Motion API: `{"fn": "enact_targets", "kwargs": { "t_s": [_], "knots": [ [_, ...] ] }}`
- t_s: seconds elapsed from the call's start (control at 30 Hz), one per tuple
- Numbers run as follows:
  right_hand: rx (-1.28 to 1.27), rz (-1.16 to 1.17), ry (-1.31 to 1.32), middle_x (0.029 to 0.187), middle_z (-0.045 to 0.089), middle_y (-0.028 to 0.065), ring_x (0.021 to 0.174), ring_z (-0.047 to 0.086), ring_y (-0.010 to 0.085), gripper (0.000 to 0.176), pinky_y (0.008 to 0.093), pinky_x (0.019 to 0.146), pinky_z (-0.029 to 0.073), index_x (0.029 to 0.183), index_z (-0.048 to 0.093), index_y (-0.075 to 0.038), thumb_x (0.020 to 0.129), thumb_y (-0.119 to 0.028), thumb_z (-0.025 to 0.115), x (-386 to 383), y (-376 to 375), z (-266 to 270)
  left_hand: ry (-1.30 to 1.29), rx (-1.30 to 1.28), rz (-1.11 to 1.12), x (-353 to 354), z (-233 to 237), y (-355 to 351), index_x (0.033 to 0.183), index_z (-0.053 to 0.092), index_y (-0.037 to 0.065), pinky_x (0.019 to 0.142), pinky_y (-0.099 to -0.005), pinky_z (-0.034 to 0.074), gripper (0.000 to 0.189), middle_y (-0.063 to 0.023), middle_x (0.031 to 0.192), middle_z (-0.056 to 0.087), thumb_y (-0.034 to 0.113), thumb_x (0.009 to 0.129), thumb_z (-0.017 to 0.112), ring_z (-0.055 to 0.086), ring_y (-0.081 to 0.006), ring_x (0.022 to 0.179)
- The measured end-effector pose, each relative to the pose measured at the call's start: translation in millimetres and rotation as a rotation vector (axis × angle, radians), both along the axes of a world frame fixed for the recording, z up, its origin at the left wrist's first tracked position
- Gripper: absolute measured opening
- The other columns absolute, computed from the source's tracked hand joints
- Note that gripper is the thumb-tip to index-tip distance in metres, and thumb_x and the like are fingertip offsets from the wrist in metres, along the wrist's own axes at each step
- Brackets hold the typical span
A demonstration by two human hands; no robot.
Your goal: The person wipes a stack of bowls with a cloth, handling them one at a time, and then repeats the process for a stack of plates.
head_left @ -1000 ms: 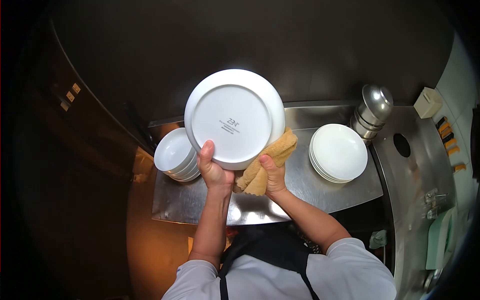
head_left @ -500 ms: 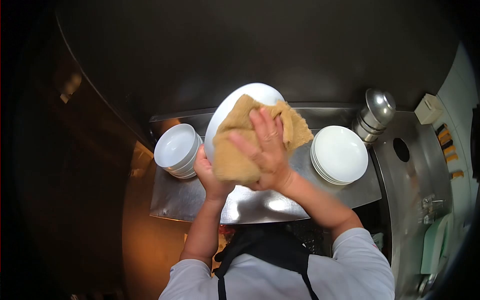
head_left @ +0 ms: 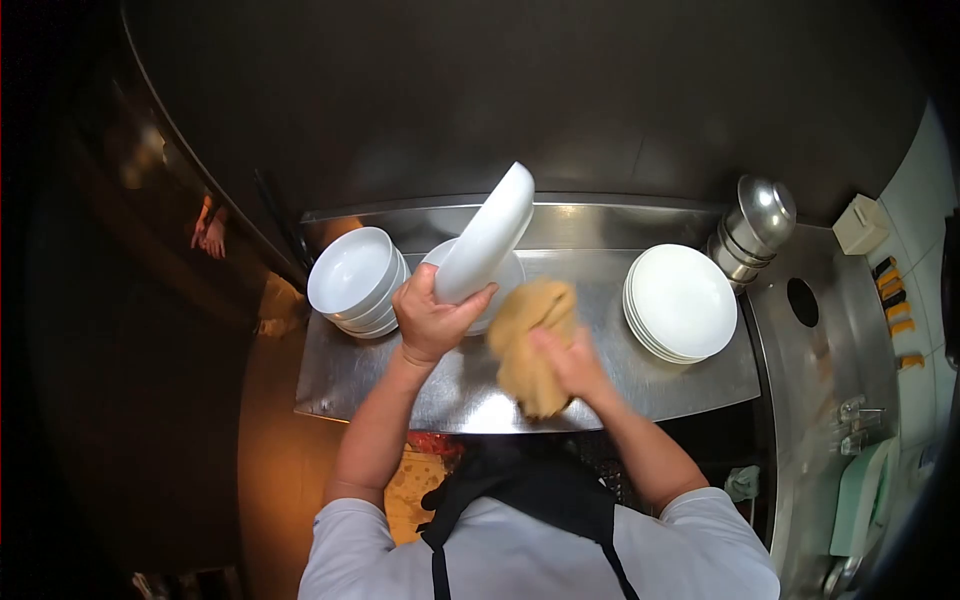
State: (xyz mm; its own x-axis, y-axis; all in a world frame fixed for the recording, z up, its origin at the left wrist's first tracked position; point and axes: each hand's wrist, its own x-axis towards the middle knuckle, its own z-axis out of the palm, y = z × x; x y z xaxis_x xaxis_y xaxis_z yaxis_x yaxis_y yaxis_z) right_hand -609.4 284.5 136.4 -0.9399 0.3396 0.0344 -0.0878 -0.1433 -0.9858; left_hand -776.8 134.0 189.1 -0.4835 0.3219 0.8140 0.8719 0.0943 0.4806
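Hands apart, left gripping tilted white dish, right holding cloth.

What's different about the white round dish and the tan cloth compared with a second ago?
The white round dish has turned from underside-up to nearly edge-on, gripped by the left hand. The right hand has drawn the tan cloth off it, toward the person; neither was let go. The white bowl stack and white plate stack stayed put.
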Motion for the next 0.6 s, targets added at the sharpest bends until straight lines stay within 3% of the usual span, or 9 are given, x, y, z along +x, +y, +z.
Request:
{"fn": "enact_targets", "kwargs": {
  "t_s": [0.07,0.1,0.2,0.33,0.6],
  "knots": [
    [-0.194,-0.18,-0.072,0.12,0.067,0.013,0.107,0.067,0.0185,0.039,0.0354,0.09,0.056,0.131,0.056,0.002,0.101,-0.023,0.064,14.3,24.3,17.5,0.097,-0.156,0.012,-12.6,-18.0,-10.3,0.076,0.055,0.005,0.058,-0.031,0.054,0.047,-0.0113,0.071,0.069,0.025,0.068,0.097,0.07,-0.0174,0.065],
    [-0.177,-0.226,-0.015,0.121,0.066,0.0131,0.107,0.067,0.0195,0.041,0.0355,0.089,0.056,0.132,0.054,0.002,0.101,-0.024,0.063,19.7,31.5,11.0,0.18,-0.197,-0.007,-17.8,-24.4,-11.6,0.071,0.051,0.007,0.053,-0.0339,0.051,0.049,-0.0102,0.062,0.062,0.029,0.07,0.095,0.066,-0.0223,0.057],
    [-0.155,-0.333,0.092,0.122,0.063,0.0134,0.106,0.066,0.0215,0.045,0.0357,0.089,0.057,0.137,0.049,0.001,0.102,-0.026,0.061,33.6,40.3,-16.4,0.321,-0.364,-0.051,-19.5,-43.1,-11.9,0.069,0.053,0.009,0.051,-0.0389,0.048,0.04,-0.0104,0.063,0.059,0.027,0.072,0.088,0.061,-0.0283,0.054],
    [-0.187,-0.382,0.1,0.122,0.062,0.0136,0.105,0.066,0.022,0.047,0.0359,0.089,0.057,0.138,0.047,0.001,0.103,-0.027,0.059,46.5,36.3,-27.0,0.348,-0.508,-0.076,-18.9,-75.8,-7.7,0.073,0.054,0.011,0.057,-0.042,0.048,0.028,-0.0074,0.067,0.058,0.019,0.071,0.081,0.061,-0.0276,0.062],
    [-0.225,-0.489,0.075,0.12,0.063,0.0123,0.106,0.064,0.0199,0.043,0.0345,0.091,0.054,0.133,0.052,0.003,0.102,-0.024,0.061,65.9,37.5,-34.9,0.272,-0.537,-0.048,-23.5,-112.5,-3.0,0.076,0.055,0.012,0.061,-0.0425,0.047,0.027,-0.0062,0.07,0.058,0.016,0.071,0.08,0.062,-0.0273,0.068]
  ]
}}
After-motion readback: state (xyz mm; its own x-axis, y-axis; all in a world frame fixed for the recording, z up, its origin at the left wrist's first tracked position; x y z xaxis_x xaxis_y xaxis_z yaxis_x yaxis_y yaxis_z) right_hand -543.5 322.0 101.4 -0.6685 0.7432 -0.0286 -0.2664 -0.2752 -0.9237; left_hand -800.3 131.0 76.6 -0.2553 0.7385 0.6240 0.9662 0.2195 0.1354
